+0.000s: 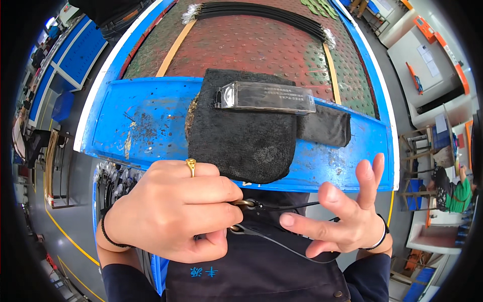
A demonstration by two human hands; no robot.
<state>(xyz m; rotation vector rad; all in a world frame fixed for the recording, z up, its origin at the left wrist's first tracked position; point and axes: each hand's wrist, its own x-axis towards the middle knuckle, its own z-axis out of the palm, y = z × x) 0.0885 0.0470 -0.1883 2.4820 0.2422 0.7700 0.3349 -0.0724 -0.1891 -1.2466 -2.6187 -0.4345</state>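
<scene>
My left hand (181,211) is closed in a fist at the near edge of the blue workbench, with a gold ring on one finger. It grips the end of a thin black strap (289,207), where brass-coloured metal fittings (244,203) poke out beside the fingers. To the right, the strap loops down and back in front of my dark apron (241,274). My right hand (349,219) has its fingers spread beside this loop, and part of the strap runs behind them. Whether its fingers touch the strap I cannot tell.
A black cloth pad (241,143) lies on the blue bench (151,113), with a clear plastic box (271,97) and a smaller dark pad (326,126). Beyond, a bundle of black straps (261,11) rests across two wooden strips (176,49). Someone in green (458,194) is at far right.
</scene>
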